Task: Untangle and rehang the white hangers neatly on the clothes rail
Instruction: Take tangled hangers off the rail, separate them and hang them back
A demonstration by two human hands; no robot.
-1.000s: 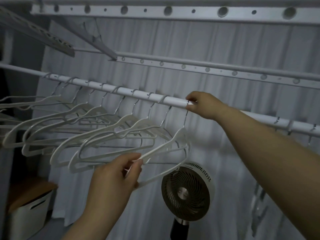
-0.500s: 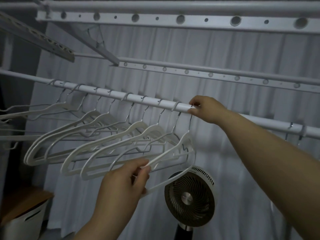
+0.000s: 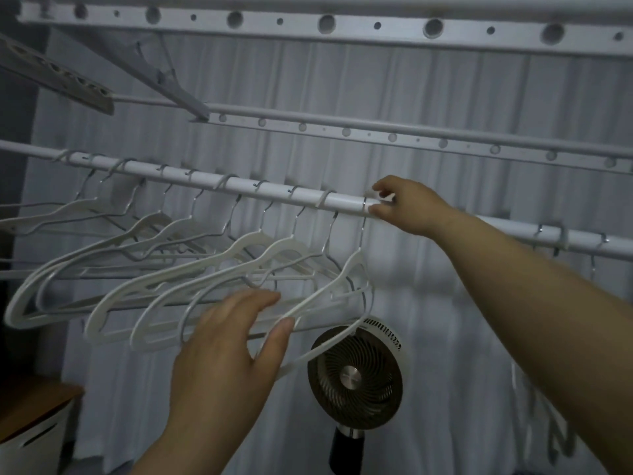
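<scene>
A white clothes rail (image 3: pixel 342 200) crosses the view, sloping down to the right. Several white hangers (image 3: pixel 191 275) hang from it by metal hooks, spaced along its left half. The rightmost hanger (image 3: pixel 352 269) hangs just left of my right hand (image 3: pixel 407 207), whose fingertips and thumb curl round the rail and pinch that hanger's hook. My left hand (image 3: pixel 233 337) is below the row with fingers spread. Only its thumb tip touches the rightmost hanger's lower arm.
Two perforated rack bars (image 3: pixel 376 132) run above the rail. More metal hooks (image 3: pixel 561 234) sit on the rail to the right of my arm. A standing fan (image 3: pixel 356 375) is below the hangers, a white bin (image 3: pixel 30 440) with a wooden top at lower left. White curtains hang behind.
My left hand has let go of the rightmost hanger's arm and spread its fingers. My right hand stays at the hook on the rail. The view has shifted slightly.
</scene>
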